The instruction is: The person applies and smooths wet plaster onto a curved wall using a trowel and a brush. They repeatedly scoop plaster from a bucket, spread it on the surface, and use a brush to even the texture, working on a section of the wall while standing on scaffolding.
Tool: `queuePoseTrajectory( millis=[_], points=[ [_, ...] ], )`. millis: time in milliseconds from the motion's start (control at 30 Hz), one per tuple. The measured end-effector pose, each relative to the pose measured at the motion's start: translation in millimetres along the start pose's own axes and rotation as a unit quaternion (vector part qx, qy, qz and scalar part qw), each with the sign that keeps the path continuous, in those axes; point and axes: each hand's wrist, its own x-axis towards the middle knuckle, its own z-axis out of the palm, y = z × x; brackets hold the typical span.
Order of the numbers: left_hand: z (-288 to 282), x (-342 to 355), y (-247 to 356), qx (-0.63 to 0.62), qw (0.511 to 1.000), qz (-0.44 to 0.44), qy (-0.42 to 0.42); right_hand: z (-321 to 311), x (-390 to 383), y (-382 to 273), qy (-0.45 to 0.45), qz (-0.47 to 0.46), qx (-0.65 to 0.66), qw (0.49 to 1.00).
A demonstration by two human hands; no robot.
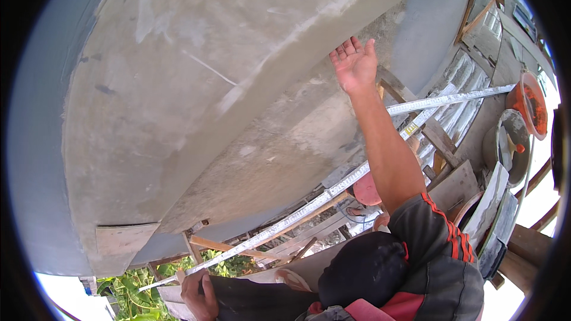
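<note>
My right arm stretches up to a large grey plastered surface [160, 113]. My right hand [355, 68] has its palm facing me and its fingers spread, holding nothing. Its fingertips are at or close to the edge of the smooth plaster; contact is hard to tell. Low on the left, my left hand [200, 296] is beside a dark-clothed leg [256, 298], fingers curled; whatever may be inside them is hidden. Right by that hand passes the end of a long, whitish straight bar [291, 219], which runs diagonally up to the right.
A second whitish bar [452, 100] crosses at the right. An orange bucket [527, 107] and a grey bucket [492, 145] stand there, near mortar-stained boards [485, 208]. Wooden planks [315, 233] lie below the plaster. Green leaves [134, 294] show at lower left.
</note>
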Motion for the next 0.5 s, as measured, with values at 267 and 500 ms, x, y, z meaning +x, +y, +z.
queuePoseTrajectory(
  millis=[267,500],
  points=[
    [3,2,-7,-0.021,0.998,0.009,-0.053,3,-6,-10,0.027,0.020,-0.030,0.999],
    [-26,121,-7,0.090,0.954,0.284,0.030,-44,-6,-12,0.176,-0.014,-0.144,0.974]
  ],
)
